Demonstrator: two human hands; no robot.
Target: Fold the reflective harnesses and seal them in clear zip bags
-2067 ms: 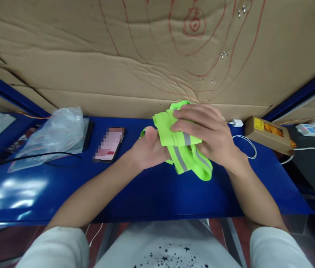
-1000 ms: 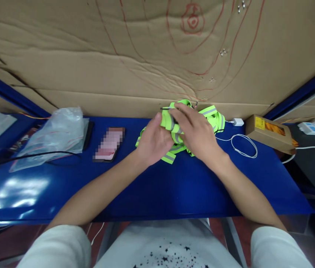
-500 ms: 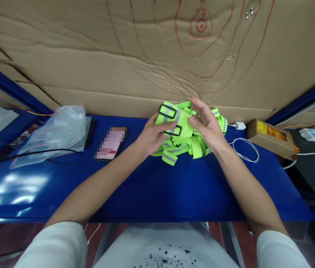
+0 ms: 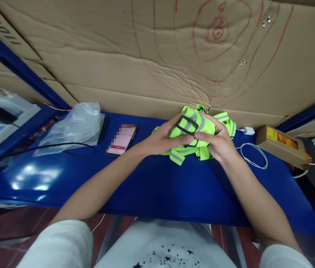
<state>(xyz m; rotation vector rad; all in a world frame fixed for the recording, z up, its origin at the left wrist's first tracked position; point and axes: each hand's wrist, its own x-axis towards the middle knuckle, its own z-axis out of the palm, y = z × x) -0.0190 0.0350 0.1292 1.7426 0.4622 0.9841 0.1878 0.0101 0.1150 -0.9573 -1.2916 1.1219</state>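
Observation:
A folded bundle of neon yellow-green reflective strap (image 4: 206, 124) with grey stripes is held between both hands above the table. On its near left side shows a black rectangular buckle (image 4: 190, 121); a second black piece below is mostly covered by fingers. My left hand (image 4: 164, 137) is closed round the bundle's left side, thumb across the front. Round its right side wraps my right hand (image 4: 221, 140), with its thumb tip close to the left one. More loose reflective straps (image 4: 177, 157) lie heaped on the table beneath and behind, partly hidden.
On the blue table (image 4: 157, 186), a phone (image 4: 124, 139) and a clear plastic bag (image 4: 76, 126) lie to the left. At right are a white charger (image 4: 248, 130), a coiled white cable (image 4: 253, 163) and a cardboard box (image 4: 281, 147). A cardboard sheet (image 4: 104, 67) stands behind.
My right hand, spread beside the bundle before, has closed on its right side. The bundle is turned and more tightly folded, and both thumbs now meet at its front. The camera view has shifted.

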